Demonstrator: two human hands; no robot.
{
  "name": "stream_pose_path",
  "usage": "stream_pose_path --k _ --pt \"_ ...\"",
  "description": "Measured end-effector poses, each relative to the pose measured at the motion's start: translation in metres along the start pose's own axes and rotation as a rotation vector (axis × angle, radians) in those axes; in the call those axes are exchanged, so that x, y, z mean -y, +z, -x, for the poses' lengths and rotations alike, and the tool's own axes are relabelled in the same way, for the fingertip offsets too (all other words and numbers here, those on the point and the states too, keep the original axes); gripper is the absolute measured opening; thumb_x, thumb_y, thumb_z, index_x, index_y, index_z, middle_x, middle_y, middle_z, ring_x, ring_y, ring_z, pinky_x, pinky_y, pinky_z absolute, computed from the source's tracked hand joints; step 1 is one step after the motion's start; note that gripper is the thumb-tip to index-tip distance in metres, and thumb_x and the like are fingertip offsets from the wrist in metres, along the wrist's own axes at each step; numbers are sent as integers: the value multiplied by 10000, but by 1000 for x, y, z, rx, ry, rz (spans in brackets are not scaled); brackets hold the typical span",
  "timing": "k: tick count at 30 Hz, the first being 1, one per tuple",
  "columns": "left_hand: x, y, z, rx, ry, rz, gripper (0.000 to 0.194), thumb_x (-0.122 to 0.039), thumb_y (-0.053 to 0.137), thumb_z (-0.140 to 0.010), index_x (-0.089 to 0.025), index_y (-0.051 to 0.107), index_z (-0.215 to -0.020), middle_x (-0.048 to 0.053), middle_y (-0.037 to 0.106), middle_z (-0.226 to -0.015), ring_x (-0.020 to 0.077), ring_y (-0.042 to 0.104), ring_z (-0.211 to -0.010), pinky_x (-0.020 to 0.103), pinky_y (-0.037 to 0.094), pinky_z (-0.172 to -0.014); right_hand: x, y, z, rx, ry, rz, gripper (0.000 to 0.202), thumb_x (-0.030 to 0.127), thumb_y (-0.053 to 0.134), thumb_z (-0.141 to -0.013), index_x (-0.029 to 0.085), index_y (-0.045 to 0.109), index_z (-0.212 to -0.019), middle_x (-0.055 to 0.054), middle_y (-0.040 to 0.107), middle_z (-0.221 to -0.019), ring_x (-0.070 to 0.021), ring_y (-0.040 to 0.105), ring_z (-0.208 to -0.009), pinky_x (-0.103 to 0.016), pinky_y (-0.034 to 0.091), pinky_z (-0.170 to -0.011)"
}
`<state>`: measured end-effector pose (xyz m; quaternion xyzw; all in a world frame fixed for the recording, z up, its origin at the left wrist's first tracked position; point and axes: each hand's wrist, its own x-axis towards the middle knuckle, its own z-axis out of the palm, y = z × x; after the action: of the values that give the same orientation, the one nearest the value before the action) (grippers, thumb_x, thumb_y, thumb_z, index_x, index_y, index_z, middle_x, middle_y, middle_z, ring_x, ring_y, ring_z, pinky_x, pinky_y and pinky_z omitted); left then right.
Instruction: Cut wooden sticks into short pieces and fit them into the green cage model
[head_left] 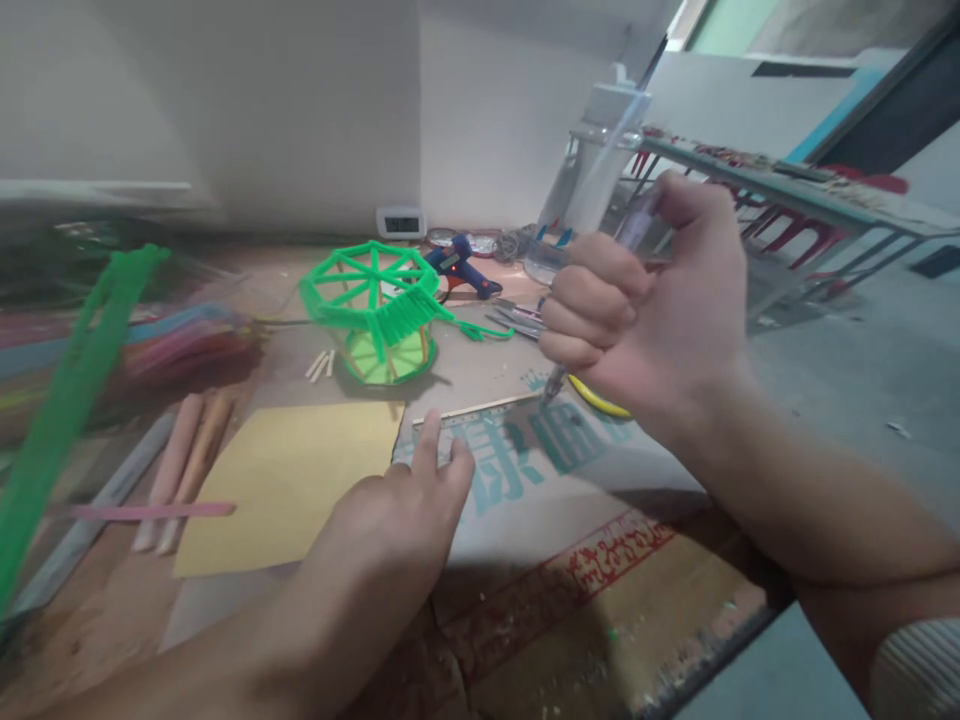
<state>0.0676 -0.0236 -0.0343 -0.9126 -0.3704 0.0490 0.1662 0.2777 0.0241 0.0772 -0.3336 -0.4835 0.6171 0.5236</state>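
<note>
My right hand is closed in a fist around a slim, translucent pen-like tool. The tool's lower tip points down at the right end of a thin wooden stick. Near the stick's left end, my left hand rests with its index finger stretched out onto it. Dark marks, perhaps a ruler's, run along the stick. Beneath lies a printed board with green lettering. Behind my left hand stands a green, wheel-topped model with a round light-green base.
Yellow paper lies left of my left hand, beside several rolled sticks. A blue glue gun, a small digital clock and a yellow curved handle are farther back. Blurred green strips cross the left side.
</note>
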Motion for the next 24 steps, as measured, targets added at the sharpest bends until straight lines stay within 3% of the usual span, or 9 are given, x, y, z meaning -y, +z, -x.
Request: stream_pose_path --k 5,11,17,21,24 --pt "0 0 -1 11 4 25 551 -7 481 -803 -132 606 -1325 305 460 -1463 217 700 -557 303 544 -421 -5 -7 -5 -60 15 42 567 690 406 -884 260 250 -549 58 182 -433 -122 172 -433 -287 217 -402" --pt "1 -4 -2 64 -21 44 582 -14 483 -787 -128 595 -1346 297 433 -1483 232 709 -568 308 535 -420 -36 -24 -27 -60 -68 -44 694 796 407 -824 230 199 -480 62 151 -396 -92 94 -381 -257 118 -374" --pt "-1 1 -2 -48 -2 -44 553 -33 515 -756 -133 648 -1283 301 487 -1437 199 649 -468 296 495 -380 -58 -41 -40 -80 -71 -75 682 806 406 -823 248 219 -477 76 175 -380 -80 103 -347 -237 137 -348" --pt "1 2 0 -96 17 -75 555 -21 503 -745 -139 658 -1265 293 538 -1399 182 624 -445 282 480 -375 -62 -44 -40 -77 -68 -105 641 739 419 -863 253 254 -479 76 204 -380 -77 117 -352 -236 146 -346" --pt "3 5 1 -108 35 -42 560 -24 503 -742 -140 648 -1271 292 529 -1412 175 632 -457 267 475 -376 -64 -42 -40 -91 -42 -110 674 779 381 -858 250 252 -462 77 201 -374 -74 111 -349 -232 123 -340"
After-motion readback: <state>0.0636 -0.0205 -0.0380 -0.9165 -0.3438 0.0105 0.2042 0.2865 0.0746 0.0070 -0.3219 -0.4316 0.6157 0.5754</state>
